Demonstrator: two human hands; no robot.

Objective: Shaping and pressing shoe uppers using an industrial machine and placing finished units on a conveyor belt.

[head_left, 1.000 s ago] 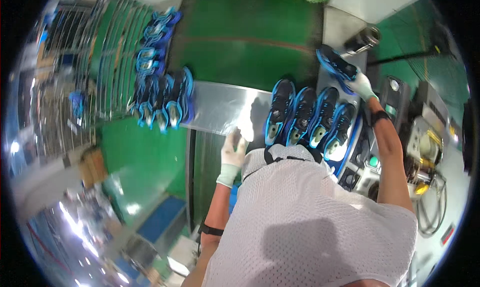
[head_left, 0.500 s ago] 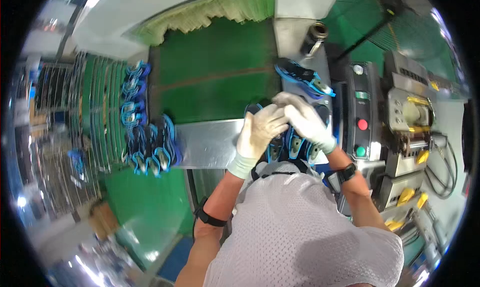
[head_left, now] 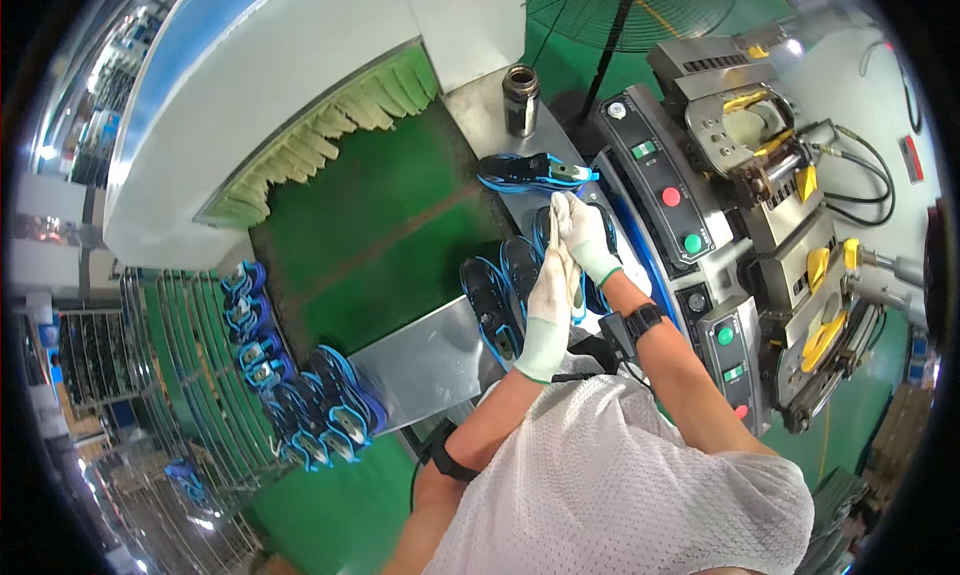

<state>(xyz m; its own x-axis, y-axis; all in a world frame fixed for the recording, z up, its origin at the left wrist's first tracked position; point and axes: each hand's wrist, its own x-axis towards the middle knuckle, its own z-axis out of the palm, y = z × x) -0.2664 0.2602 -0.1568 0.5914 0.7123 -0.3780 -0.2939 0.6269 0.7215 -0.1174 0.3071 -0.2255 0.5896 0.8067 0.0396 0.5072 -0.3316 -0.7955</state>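
Both gloved hands meet over a row of black-and-blue shoes (head_left: 500, 295) on the steel bench (head_left: 425, 360). The left hand (head_left: 550, 310) and right hand (head_left: 585, 237) press together, fingers overlapping; whether they clamp anything I cannot tell. A single shoe (head_left: 535, 172) lies at twelve o'clock from them, a metal can (head_left: 520, 100) beyond.

left of the gloved hands (head_left: 565, 275), the green conveyor belt (head_left: 370, 245) lies open; black-and-blue shoes (head_left: 500, 295) crowd beneath them, a grey control panel (head_left: 680, 215) blocks the right, a metal can (head_left: 520, 100) stands beyond.
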